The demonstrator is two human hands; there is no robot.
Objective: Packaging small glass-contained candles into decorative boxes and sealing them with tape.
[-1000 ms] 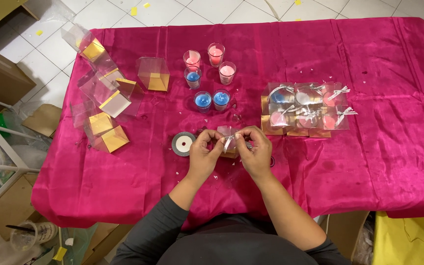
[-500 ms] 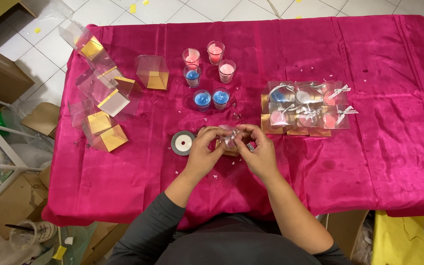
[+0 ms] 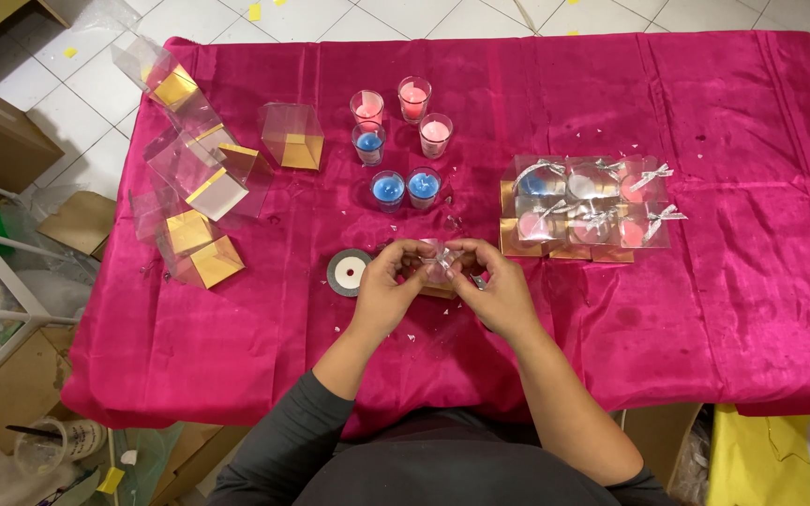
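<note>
Both hands meet at the near middle of the tabletop [image 3: 724,309], which is draped in a magenta cloth. The left hand [image 3: 388,286] and right hand [image 3: 497,292] each pinch the top of a small clear box [image 3: 440,270] with a gold base, fingers closed on a bit of silver ribbon there, seemingly to keep it taut over the lid. Just left of them lies one ribbon spool [image 3: 349,272], within easy reach. Seven candle glasses [image 3: 396,141] stand behind in a cluster: three pink, four blue. To the right sit about six finished boxes [image 3: 583,208] with bows, packed close together. Roughly six empty boxes [image 3: 201,187] lie scattered at the left.
</note>
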